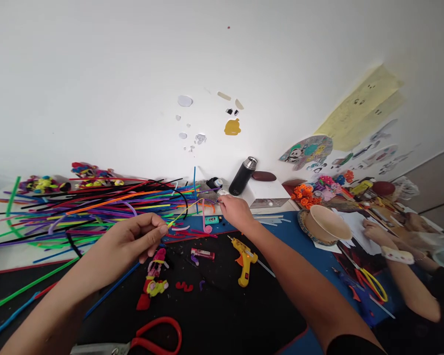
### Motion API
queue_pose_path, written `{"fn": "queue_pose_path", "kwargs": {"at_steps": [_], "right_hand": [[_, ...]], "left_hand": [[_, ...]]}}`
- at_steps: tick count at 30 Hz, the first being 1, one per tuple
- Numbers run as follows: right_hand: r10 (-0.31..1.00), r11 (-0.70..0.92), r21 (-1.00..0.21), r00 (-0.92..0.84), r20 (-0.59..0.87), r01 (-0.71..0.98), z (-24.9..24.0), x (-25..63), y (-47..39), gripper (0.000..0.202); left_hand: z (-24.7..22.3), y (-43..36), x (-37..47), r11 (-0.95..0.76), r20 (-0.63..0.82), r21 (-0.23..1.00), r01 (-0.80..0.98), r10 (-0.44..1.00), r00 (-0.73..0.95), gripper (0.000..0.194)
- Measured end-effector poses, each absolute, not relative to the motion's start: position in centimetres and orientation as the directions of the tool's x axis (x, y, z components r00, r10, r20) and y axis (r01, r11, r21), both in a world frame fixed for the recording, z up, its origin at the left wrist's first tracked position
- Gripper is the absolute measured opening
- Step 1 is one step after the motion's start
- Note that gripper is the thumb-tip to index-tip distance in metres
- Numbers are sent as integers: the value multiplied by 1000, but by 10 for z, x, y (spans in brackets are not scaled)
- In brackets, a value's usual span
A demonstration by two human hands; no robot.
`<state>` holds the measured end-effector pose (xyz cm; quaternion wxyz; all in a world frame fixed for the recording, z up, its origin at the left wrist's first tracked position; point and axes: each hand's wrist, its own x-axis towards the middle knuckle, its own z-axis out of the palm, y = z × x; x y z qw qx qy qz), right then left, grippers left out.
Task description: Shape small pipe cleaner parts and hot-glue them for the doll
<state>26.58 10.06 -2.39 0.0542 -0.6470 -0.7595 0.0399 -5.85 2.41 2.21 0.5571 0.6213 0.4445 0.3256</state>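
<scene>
My left hand (146, 239) pinches the end of a thin yellow pipe cleaner (180, 213) between thumb and fingers. The strip bends up and right toward my right hand (236, 211), whose fingers are closed near the far end; exactly what they grip is too small to make out. Beneath my left hand, a small figure of pink, red and yellow pipe cleaner (154, 281) lies on the black mat (222, 320). A yellow glue gun (245, 261) rests below my right forearm. Short red curled pieces (184, 286) and a red-labelled tube (203, 254) lie between them.
Many coloured pipe cleaners (96, 212) spread across the left and back. Red-handled scissors (157, 335) lie at the front. A black flask (243, 176) stands near a white box (268, 192). At the right are a bowl (329, 223), yellow-handled scissors (373, 284) and another person's arms (410, 276).
</scene>
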Motion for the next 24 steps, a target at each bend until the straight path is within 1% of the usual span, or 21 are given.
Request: {"fn": "queue_pose_path", "kwargs": {"at_steps": [3,4,5,6,7,8,10,14,18,24], "right_hand": [[984,125,-295,-80,159,947,-14,260,84,28],[980,127,-405,-52,190,906,-12,257,76,29],[978,141,-698,13,210,702,-12,253,68,27],[980,146,-887,60,191,438,-14,248,60,28],[988,133,-966,53,148,220,-16,242,51,32],[994,104,-992,31,106,67,-18,236,42,35],[998,54,-991,24,51,-120,-24,223,26,41],[999,-26,-946,30,-37,-322,-32,199,3,44],[995,-70,-889,33,-95,-452,-30,187,-4,42],[994,-35,-846,70,-85,-532,-21,176,-1,32]], "left_hand": [[29,21,-53,41,-90,989,141,930,357,60],[29,21,-50,57,-93,992,113,933,347,59],[30,20,-48,74,-98,994,83,935,340,59],[29,20,-45,90,-103,995,53,935,340,58],[28,20,-44,99,-103,995,28,935,340,57],[26,20,-42,98,-95,995,9,937,337,56],[22,20,-41,71,-69,997,8,946,318,54],[18,21,-42,-8,-17,996,85,955,296,49],[21,19,-43,-57,2,985,162,948,319,49],[26,16,-40,-45,-41,978,206,918,394,59]]}}
